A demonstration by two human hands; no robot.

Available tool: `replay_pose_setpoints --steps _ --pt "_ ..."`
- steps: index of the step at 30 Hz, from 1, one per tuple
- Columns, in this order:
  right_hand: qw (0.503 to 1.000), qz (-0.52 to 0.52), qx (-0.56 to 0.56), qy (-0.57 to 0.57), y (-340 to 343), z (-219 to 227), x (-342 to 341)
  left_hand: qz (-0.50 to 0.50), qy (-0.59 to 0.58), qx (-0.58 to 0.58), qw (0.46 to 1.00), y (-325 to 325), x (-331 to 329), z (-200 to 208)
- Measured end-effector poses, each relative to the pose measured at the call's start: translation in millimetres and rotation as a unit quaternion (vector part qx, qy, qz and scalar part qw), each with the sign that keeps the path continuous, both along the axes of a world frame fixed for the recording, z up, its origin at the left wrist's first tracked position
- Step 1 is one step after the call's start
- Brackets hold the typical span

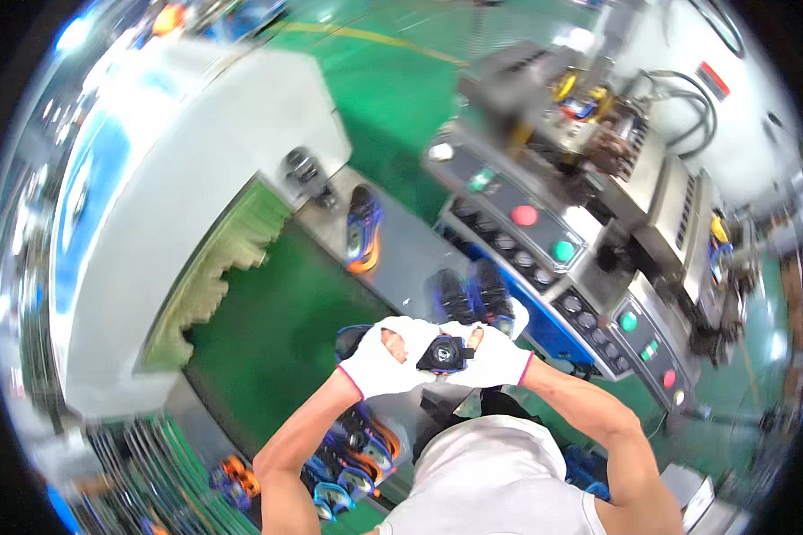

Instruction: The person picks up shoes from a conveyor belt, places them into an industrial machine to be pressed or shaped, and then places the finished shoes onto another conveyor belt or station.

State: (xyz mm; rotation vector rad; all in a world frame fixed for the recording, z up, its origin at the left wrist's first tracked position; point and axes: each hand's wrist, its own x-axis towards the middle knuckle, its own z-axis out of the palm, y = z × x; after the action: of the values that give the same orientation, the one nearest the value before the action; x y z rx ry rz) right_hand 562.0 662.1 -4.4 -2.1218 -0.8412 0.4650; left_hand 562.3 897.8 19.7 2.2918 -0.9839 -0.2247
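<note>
Both hands wear white gloves with the fingertips bare. Between them is a black shoe with blue edging (443, 354), a pale emblem on its dark piece facing up. My left hand (386, 358) is closed round the shoe from the left. A dark, blue-edged part (351, 341) sticks out beyond that hand; I cannot tell whether it belongs to the same shoe. My right hand (489, 357) grips the shoe's right end, near a small black strap. Just beyond my hands a pair of dark shoes (469, 292) stands on the grey bench, blurred.
A blue, black and orange shoe (363, 229) rests farther up the grey bench (410, 254). At left, a pale machine (232, 116) has a bristle curtain (214, 267) over a green belt (268, 330). Several shoes (357, 450) lie below my left forearm. A press with button panels (526, 214) stands right.
</note>
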Motion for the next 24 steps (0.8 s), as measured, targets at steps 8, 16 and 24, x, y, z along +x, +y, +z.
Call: replay_pose_setpoints --steps 8,16,24 --pt "0.789 -0.316 0.354 0.391 -193 71 -44 0.104 -0.247 -0.166 0.949 -143 80 125" --pt "0.55 -0.369 0.683 0.308 -302 52 -82 0.109 -0.281 -0.051 0.952 -260 233 74" --pt "0.512 -0.441 0.693 0.251 -319 27 -75 0.089 -0.2 0.13 0.967 -340 395 -10"
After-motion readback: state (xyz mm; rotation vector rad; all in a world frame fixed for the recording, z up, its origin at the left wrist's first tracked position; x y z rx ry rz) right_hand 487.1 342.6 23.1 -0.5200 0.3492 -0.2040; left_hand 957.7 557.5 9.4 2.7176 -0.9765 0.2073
